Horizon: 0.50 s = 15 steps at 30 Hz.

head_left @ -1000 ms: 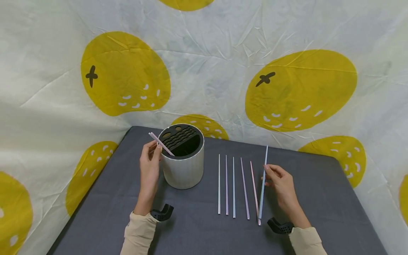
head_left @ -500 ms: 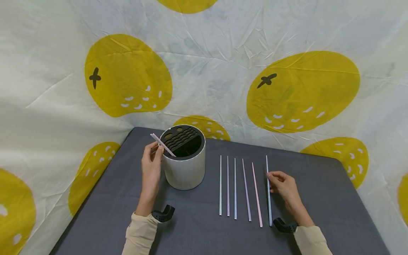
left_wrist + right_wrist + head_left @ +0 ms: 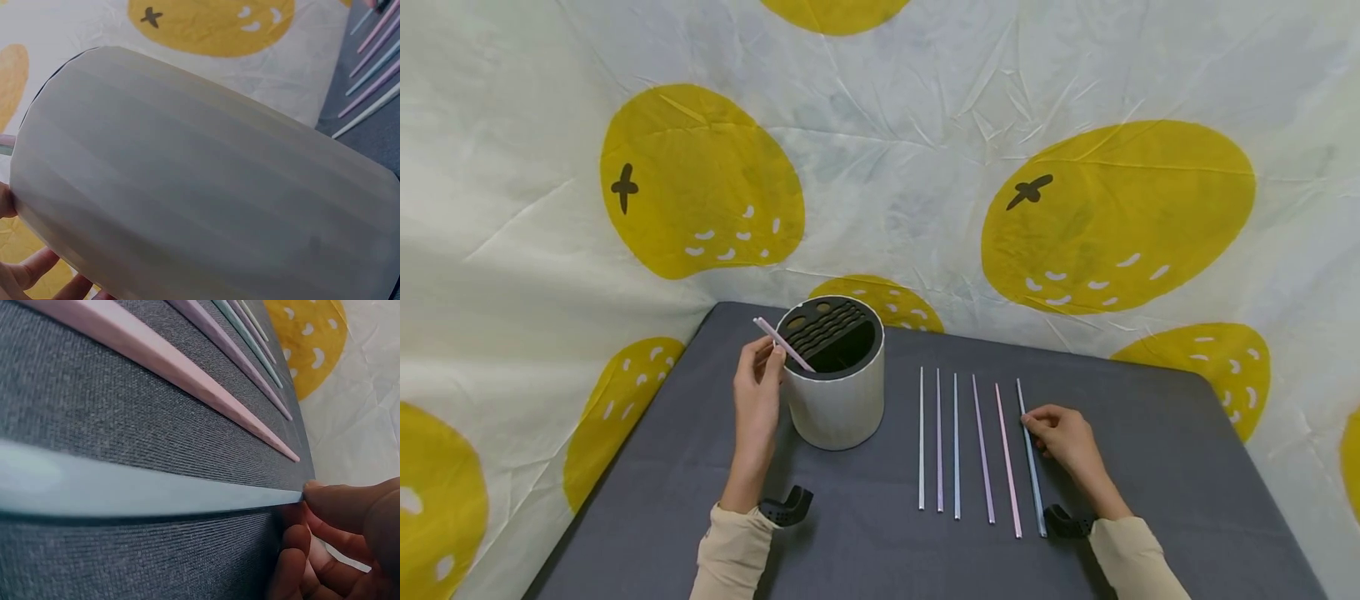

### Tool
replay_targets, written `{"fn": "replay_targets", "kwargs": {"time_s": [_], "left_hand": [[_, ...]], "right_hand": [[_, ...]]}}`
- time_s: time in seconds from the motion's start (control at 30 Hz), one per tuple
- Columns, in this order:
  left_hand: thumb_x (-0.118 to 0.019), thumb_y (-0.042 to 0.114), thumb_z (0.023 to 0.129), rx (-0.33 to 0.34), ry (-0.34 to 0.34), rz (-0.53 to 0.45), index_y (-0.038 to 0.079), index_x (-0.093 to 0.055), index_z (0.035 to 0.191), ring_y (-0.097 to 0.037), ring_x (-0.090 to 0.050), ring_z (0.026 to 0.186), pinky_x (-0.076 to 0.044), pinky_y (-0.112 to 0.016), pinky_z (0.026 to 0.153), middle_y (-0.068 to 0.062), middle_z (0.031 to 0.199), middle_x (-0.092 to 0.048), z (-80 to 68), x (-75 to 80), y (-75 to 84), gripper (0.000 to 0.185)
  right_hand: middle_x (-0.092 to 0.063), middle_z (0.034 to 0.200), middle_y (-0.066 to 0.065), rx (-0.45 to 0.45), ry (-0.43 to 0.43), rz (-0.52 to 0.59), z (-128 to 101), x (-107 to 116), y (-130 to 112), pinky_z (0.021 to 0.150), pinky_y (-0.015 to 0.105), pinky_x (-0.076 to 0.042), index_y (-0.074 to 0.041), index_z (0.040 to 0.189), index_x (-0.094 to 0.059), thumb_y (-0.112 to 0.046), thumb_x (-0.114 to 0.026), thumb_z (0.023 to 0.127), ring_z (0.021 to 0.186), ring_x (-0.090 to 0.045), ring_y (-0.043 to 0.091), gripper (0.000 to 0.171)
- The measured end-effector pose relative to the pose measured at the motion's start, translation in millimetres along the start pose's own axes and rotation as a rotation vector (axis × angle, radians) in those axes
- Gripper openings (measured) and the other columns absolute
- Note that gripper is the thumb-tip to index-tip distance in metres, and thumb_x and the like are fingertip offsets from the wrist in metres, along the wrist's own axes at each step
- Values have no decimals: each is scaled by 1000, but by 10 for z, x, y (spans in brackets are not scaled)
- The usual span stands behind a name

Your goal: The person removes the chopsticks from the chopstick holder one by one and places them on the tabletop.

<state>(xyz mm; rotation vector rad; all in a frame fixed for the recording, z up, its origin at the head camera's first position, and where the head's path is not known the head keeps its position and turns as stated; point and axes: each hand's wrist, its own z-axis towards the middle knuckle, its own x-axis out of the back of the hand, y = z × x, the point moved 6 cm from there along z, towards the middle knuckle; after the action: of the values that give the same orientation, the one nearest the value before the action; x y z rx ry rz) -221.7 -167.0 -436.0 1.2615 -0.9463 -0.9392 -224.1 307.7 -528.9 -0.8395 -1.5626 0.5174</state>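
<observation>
My right hand [image 3: 1067, 437] pinches a light blue chopstick [image 3: 1033, 479] near its thin far end. In the right wrist view, that chopstick [image 3: 137, 490] lies along the tablecloth with thumb and fingers at its tip. Left of it, several pastel chopsticks lie side by side, a pink one [image 3: 1009, 467] being closest. My left hand [image 3: 756, 400] holds the side of a round whitish utensil holder [image 3: 838, 408] at its rim. Two chopsticks [image 3: 784, 343], at least one pink, lean out of the holder's open compartment over the left rim. In the left wrist view, the holder's wall [image 3: 200, 169] hides most of the hand.
A dark grey cloth [image 3: 865, 542] covers the table. The holder's black top [image 3: 827, 321] has round holes, wavy slots and a larger opening. Behind the table hangs a white curtain [image 3: 887, 167] with yellow fruit prints. Dark wrist cameras [image 3: 786, 506] sit on both wrists.
The light blue chopstick, earlier tilted and crossing the pink one, was moved right and down onto the cloth, then its far end shifted left. The left hand stays at the holder.
</observation>
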Motion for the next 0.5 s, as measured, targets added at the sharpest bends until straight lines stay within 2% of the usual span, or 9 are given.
{"fn": "replay_targets", "kwargs": {"time_s": [0.33,0.5], "left_hand": [[-53,37,109,6,7,3,11,-52,144,-20,-52,123,-45,-35,102,-10,142,-54,2,-6,9,44],[-54,38,109,-2,7,-6,11,-53,144,-20,-53,122,-45,-37,103,-10,141,-55,4,-2,3,44]], "right_hand": [[-64,66,0,12,15,-80,14,-13,-41,52,29,-51,1,94,-74,-21,-75,96,60,-58,16,22],[-62,64,-2,7,26,-88,18,-24,-41,51,29,-51,0,91,-74,-21,-75,96,59,-57,15,22]]}}
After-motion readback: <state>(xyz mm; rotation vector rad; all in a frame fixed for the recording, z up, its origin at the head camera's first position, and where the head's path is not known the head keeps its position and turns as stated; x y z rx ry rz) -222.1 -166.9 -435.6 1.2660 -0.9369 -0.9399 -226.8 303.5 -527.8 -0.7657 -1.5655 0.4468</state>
